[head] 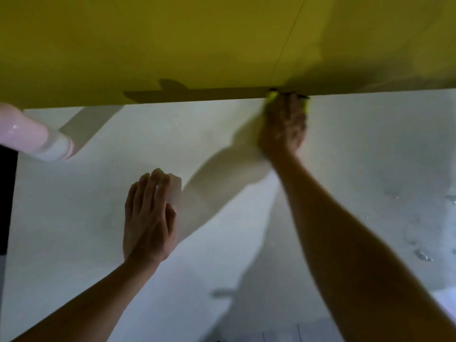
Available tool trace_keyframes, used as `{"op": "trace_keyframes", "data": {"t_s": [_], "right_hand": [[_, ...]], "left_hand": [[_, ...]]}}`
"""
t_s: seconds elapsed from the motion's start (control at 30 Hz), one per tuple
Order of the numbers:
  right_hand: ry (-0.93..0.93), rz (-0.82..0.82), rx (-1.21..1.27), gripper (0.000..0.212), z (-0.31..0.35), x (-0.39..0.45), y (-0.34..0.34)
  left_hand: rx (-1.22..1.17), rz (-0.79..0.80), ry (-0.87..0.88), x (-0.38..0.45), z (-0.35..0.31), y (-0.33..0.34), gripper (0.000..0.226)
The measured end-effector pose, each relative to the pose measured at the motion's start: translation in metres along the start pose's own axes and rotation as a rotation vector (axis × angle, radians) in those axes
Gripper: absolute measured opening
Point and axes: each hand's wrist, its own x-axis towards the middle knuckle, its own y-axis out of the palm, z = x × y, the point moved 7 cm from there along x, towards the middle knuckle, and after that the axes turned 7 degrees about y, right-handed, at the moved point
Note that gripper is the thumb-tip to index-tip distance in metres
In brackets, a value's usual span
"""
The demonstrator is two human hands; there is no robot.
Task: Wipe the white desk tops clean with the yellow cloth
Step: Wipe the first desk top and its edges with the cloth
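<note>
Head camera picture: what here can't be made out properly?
- Yellow cloth: mostly hidden under the motion-blurred right hand.
- Left hand: rests on something pale, too blurred to identify.
- Pink and white object: cut off by the left edge.
- Desk top: droplets at right, blurred.

No text, label, brand, number or sign can be read anywhere in the view.
</note>
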Motion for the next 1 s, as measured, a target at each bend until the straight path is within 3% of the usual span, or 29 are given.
{"op": "trace_keyframes", "data": {"t_s": [0.1,0.2,0.3,0.43,0.5,0.6,0.7,0.77,0.87,1.0], "right_hand": [[-0.407,0.082,-0.017,0.055,0.079,-0.098,0.026],[-0.618,0.161,0.03,0.051,0.082,-0.156,0.024],[-0.53,0.125,0.043,0.047,0.013,-0.146,0.003],[-0.046,0.018,-0.013,0.052,-0.123,-0.112,-0.036],[0.065,0.007,-0.002,0.054,-0.151,-0.117,-0.047],[-0.001,-0.02,0.049,0.049,-0.127,-0.159,-0.037],[-0.193,-0.017,0.217,0.043,-0.081,-0.235,-0.018],[-0.326,0.052,0.234,0.056,-0.069,-0.286,-0.01],[-0.431,0.146,0.165,0.063,-0.092,-0.304,-0.008],[-0.259,0.032,0.109,0.06,-0.185,-0.253,-0.046]], "left_hand": [[0.008,0.012,0.001,0.0,0.001,-0.001,0.062],[0.029,0.029,0.013,-0.002,0.002,0.0,0.063],[0.003,0.012,0.016,-0.004,0.003,0.0,0.061],[-0.017,-0.037,0.022,-0.006,-0.001,-0.003,0.06],[-0.008,-0.063,0.04,-0.006,0.0,-0.002,0.059],[0.026,-0.075,0.059,-0.005,0.008,0.008,0.058],[0.066,-0.109,0.094,-0.012,0.004,0.014,0.056],[0.034,-0.118,0.107,-0.015,-0.008,0.011,0.056],[-0.054,-0.042,0.156,-0.014,-0.052,0.007,0.058],[-0.114,0.088,0.256,-0.023,-0.138,0.019,0.059]]}}
